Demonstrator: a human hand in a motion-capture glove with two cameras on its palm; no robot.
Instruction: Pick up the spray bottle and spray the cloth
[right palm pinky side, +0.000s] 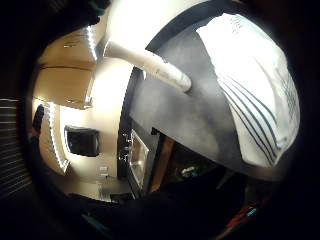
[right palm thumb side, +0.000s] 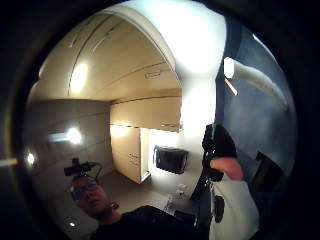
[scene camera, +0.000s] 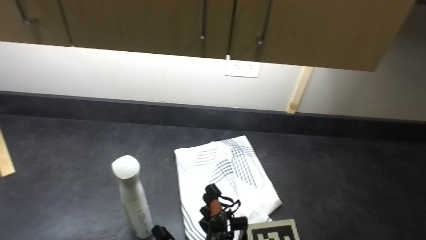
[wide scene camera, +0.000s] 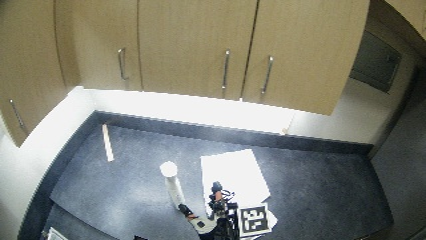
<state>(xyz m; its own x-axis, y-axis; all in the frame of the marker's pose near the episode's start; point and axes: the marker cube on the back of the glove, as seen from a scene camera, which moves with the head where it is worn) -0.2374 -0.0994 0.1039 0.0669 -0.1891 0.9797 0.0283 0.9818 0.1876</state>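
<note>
From outside, the white spray bottle (scene camera: 133, 200) stands upright on the dark tabletop (scene camera: 346, 170), just beside the folded striped cloth (scene camera: 223, 182), near the front edge. The gloved right hand (scene camera: 216, 217) hovers over the cloth's near end; whether its grip is open I cannot tell. The little-finger palm view shows bottle (right palm pinky side: 150, 62) and cloth (right palm pinky side: 255, 85) apart from the hand.

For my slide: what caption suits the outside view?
Gloved hand above a striped cloth, beside an upright white spray bottle.
</note>
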